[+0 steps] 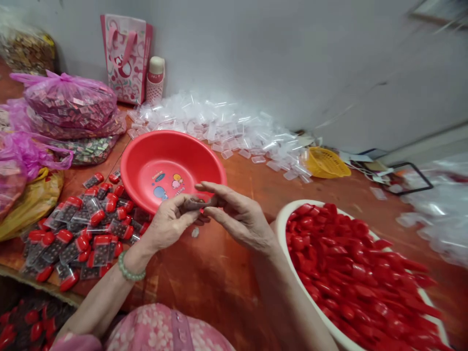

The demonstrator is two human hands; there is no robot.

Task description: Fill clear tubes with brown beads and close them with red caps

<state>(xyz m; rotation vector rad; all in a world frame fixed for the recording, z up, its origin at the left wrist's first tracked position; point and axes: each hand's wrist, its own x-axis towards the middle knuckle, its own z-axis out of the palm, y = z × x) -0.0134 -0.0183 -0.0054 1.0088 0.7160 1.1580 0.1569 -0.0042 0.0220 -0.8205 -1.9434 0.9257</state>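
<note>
A worn reddish-brown wooden tabletop (226, 273) runs up to a plain grey wall. Nearest the camera, the left hand (170, 224), a green bead bracelet (129, 270) on its wrist, and the right hand (237, 214) meet over the table; both pinch one small dark packet (195, 204) between thumb and fingertips, the other fingers loosely curled. Its exact make is too blurred to tell. To the right, a white basin (281, 229) is heaped with red plastic caps (351, 278). To the left lies a spread of filled clear packets with red caps (78, 234). Just beyond the hands sits an empty red plastic basin (146, 161) with cartoon stickers inside. Further left are pink plastic bags (69, 102) stuffed with small goods. Along the wall lies a drift of empty clear plastic cases (226, 126), a yellow basket (325, 163) at its right end, and at the back a pink gift bag (126, 56) beside a pink flask (156, 78).
</note>
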